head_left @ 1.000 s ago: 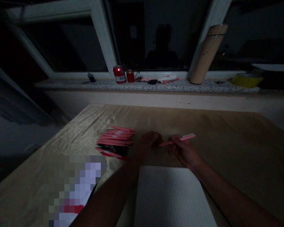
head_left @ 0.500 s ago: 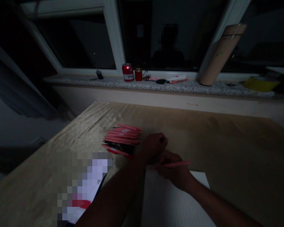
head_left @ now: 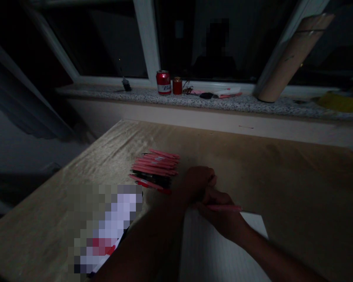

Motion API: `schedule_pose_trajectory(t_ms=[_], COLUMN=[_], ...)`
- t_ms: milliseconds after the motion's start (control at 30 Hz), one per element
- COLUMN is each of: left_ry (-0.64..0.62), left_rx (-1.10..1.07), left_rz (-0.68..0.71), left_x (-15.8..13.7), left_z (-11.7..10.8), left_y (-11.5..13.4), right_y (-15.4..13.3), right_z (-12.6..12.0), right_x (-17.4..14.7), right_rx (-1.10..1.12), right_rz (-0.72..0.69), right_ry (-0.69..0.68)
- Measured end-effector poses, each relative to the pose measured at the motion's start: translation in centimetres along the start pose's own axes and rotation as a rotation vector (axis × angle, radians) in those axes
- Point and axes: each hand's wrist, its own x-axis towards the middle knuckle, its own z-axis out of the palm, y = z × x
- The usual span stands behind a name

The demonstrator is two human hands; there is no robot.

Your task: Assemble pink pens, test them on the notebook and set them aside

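Note:
My right hand (head_left: 220, 215) is closed around a pink pen (head_left: 225, 208), which lies nearly level across the fingers. It rests over the top edge of a lined white paper pad (head_left: 211, 246). Just beyond it, my left hand (head_left: 198, 180) is curled into a fist close to the right fingertips; its inner side is turned away, so whatever it may hold is hidden. To the left of that fist lies a stack of pens (head_left: 155, 162), mostly pink, with some black and red ones at the near side.
A blurred-out bright object with a red patch (head_left: 114, 223) lies left of my left forearm on the cloth-covered table (head_left: 297, 188). Along the stone windowsill stand a red can (head_left: 164, 83), a small red jar (head_left: 177, 85) and a tall wood-coloured flask (head_left: 294, 58).
The view has shifted, so the scene sits slightly further right. My left fist has turned a little, showing more of its back. The right hand still holds the pink pen.

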Motion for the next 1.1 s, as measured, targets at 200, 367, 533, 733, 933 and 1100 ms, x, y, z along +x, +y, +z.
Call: schedule_pose_trajectory(t_ms=[200, 367, 533, 733, 933, 1100], left_ry=[-0.027, -0.016, -0.021, 0.012, 0.002, 0.009], left_rx=[-0.115, -0.104, -0.118, -0.156, -0.181, -0.185], left_rz=[-0.128, -0.134, -0.136, -0.131, -0.148, -0.148], left_x=[0.15, 0.25, 0.19, 0.21, 0.22, 0.24], left_z=[-0.62, -0.57, -0.58, -0.57, -0.5, -0.37], left_y=[0.04, -0.07, -0.05, -0.08, -0.23, -0.29], right_y=[0.26, 0.21, 0.24, 0.23, 0.08, 0.29], right_z=[0.01, -0.08, -0.11, -0.07, -0.11, -0.12], right_x=[0.06, 0.05, 0.14, 0.13, 0.15, 0.15], right_rx=[-0.084, -0.098, -0.073, -0.079, -0.044, -0.053], right_rz=[-0.059, -0.046, -0.04, -0.041, -0.012, -0.013], right_ry=[-0.022, -0.044, 0.001, -0.042, -0.023, -0.047])
